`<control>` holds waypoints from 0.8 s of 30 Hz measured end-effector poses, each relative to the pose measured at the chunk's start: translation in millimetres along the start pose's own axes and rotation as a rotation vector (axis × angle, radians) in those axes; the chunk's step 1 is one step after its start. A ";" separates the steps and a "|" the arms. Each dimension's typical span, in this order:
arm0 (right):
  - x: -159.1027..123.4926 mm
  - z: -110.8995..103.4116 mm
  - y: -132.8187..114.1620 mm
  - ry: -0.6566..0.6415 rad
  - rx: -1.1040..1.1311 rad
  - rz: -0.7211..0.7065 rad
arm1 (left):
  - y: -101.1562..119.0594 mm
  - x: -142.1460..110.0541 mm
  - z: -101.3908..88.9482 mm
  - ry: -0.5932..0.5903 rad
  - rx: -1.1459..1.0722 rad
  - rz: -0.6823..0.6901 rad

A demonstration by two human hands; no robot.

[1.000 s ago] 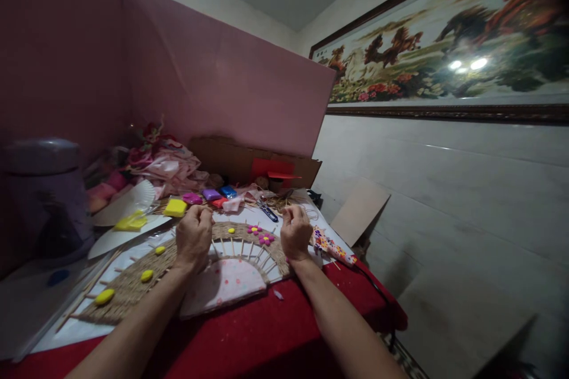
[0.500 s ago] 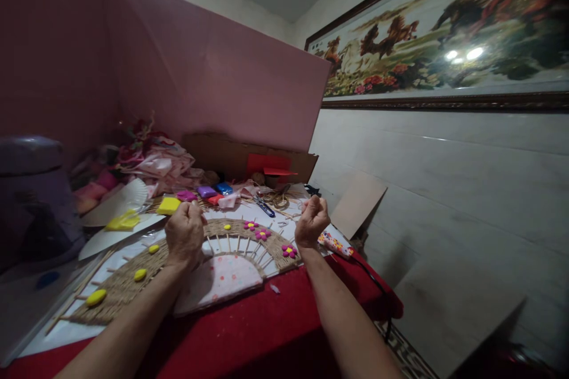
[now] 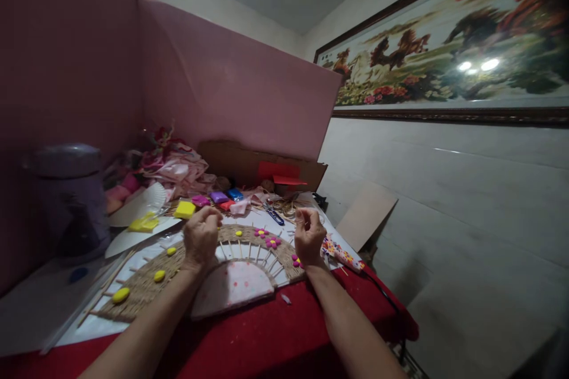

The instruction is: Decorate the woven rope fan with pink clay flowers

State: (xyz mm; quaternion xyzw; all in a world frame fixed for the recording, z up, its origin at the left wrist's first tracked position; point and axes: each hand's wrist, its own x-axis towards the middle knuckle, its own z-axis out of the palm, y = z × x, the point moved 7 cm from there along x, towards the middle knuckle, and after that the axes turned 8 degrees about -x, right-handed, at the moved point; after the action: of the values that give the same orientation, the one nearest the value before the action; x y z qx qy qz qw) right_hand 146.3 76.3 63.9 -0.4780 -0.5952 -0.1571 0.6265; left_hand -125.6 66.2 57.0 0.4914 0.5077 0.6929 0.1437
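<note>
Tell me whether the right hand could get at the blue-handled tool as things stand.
Probably yes: the blue-handled tool lies beyond and left of the right hand, with nothing tall visible between them.

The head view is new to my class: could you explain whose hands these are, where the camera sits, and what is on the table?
There is no machine: these are a person's bare left hand and right hand, seen by a camera worn on their head, looking forward and down. On the table lie a red cloth, a white sheet and a woven arch with thin sticks, yellow lumps and pink flowers, around a spotted panel. Coloured packets lie behind. Both hands are curled near the arch; I cannot tell whether they hold anything small.
</note>
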 end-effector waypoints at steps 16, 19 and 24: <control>1.3 13.3 -19.6 -0.184 -0.048 -0.073 | 17.9 -20.2 33.9 -0.360 0.445 0.218; 16.2 32.8 -45.6 -0.361 -0.056 -0.078 | 14.3 -17.7 29.1 -0.271 0.406 0.186; 33.7 106.5 -103.2 -0.754 -0.131 -0.297 | 20.8 -18.4 13.4 -0.085 0.111 0.195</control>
State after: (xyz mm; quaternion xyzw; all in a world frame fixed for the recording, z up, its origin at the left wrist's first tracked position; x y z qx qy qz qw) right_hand 12.0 121.6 119.0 -0.4500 -0.8343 -0.0971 0.3032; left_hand -99.6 51.7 64.8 0.5746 0.4886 0.6529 0.0696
